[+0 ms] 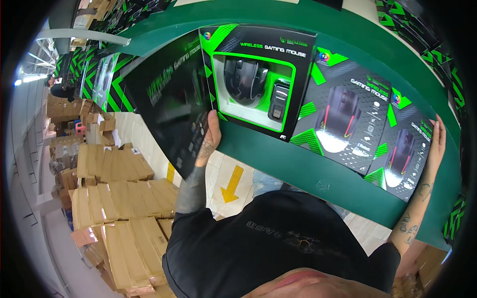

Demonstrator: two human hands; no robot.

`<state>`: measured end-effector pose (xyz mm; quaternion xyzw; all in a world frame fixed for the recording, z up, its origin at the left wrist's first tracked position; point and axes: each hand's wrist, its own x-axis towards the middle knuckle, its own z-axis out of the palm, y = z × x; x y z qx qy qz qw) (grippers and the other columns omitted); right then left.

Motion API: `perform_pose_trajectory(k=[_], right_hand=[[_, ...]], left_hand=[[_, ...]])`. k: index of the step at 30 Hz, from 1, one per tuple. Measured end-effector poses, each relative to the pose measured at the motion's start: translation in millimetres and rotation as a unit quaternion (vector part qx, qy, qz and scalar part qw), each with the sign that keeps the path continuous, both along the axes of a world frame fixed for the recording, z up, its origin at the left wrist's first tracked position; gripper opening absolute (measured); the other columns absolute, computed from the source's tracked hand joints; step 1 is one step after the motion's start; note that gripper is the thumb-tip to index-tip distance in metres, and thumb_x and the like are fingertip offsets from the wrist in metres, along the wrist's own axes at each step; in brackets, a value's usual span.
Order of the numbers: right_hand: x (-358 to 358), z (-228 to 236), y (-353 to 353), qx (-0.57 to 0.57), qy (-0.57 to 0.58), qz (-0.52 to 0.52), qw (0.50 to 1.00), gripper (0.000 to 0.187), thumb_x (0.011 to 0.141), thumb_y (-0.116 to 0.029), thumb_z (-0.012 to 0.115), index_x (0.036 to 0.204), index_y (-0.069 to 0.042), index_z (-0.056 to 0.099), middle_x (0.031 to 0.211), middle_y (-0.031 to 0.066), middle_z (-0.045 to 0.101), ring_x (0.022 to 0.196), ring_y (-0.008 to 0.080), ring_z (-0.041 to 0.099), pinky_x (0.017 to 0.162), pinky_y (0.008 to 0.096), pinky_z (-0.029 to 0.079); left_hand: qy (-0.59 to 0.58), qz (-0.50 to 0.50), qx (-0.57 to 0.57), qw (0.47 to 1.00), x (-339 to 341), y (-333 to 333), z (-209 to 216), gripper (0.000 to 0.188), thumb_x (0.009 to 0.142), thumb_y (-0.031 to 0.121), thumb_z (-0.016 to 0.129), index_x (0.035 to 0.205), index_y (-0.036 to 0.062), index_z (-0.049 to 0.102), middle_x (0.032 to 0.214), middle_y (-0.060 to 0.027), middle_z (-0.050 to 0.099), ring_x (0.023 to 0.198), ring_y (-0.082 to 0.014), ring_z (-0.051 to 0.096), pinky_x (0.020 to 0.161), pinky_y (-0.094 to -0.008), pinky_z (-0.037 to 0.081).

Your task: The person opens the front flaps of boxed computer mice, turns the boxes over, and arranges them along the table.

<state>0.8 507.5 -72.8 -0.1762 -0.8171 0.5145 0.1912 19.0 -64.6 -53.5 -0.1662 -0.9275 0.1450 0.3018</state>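
A black and green mouse box lies on the green table with its cover flap swung out to the left. Through its window show a black computer mouse and a smaller dark item in a white tray. My left hand grips the flap by its edge; part of the fingers is hidden behind it. Two closed mouse boxes, a middle one and a right one, lie side by side to the right. My right hand rests with stretched fingers along the right one's outer edge.
The green table curves around in front of me. More black and green boxes stand at the far left and far right. Flattened brown cartons are stacked on the left. A yellow arrow marks the pale floor.
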Motion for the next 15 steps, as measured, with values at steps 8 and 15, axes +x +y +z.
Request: perform_pose_trajectory(k=[8,15], right_hand=[[0,4,7,0.074,-0.022,0.032,0.997,0.038,0.097,-0.029,0.044,0.123,-0.003,0.052,0.115,0.0088,0.056,0.109,0.0145,0.049,0.096,0.0274,0.035],[95,45,-16,0.061,-0.177,0.162,0.969,0.066,0.083,-0.038,0.064,0.131,0.002,0.042,0.132,0.0161,0.044,0.123,0.0258,0.041,0.103,0.0366,0.030]], left_hand=[[-0.024,0.028,-0.007,0.999,8,-8,-5,0.029,0.093,0.018,0.049,0.110,-0.0034,0.059,0.110,-0.0162,0.061,0.101,-0.0272,0.059,0.090,-0.0347,0.044],[-0.439,-0.099,0.277,0.849,-21,-21,68,0.074,0.075,0.031,0.068,0.134,-0.0007,0.037,0.130,-0.0194,0.047,0.121,-0.0335,0.046,0.101,-0.0384,0.035]])
